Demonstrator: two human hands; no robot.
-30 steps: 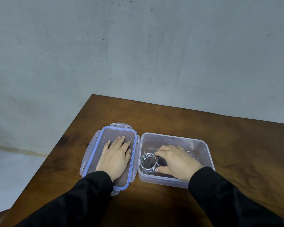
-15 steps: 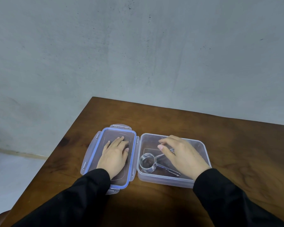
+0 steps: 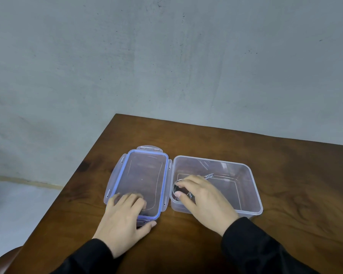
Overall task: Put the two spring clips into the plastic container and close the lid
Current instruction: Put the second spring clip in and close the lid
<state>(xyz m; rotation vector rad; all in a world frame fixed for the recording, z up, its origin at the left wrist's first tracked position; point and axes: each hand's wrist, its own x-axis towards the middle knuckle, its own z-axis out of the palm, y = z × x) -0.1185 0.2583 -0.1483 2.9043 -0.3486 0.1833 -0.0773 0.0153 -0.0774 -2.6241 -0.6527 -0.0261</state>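
Observation:
The clear plastic container (image 3: 253,180) stands open on the table, to the right. Its blue-rimmed lid (image 3: 145,175) lies flat just to its left. My right hand (image 3: 204,200) reaches into the container's near left corner, thumb and forefinger closed around the coil of a metal spring clip (image 3: 175,187). A wire handle tip (image 3: 209,176) pokes out beyond my fingers. I can make out only one coil; the hand hides the rest. My left hand (image 3: 123,218) holds the lid's near end, blurred fingers on top and thumb at the near edge.
The brown wooden table (image 3: 226,139) ends at a corner far left and along a slanted left edge. A grey wall stands behind it. A rounded brown seat (image 3: 0,262) shows at the bottom left corner, below the table.
My left hand slid from flat on the lid's middle back to its near end. My right hand went from spread over the clip to closed on its coil.

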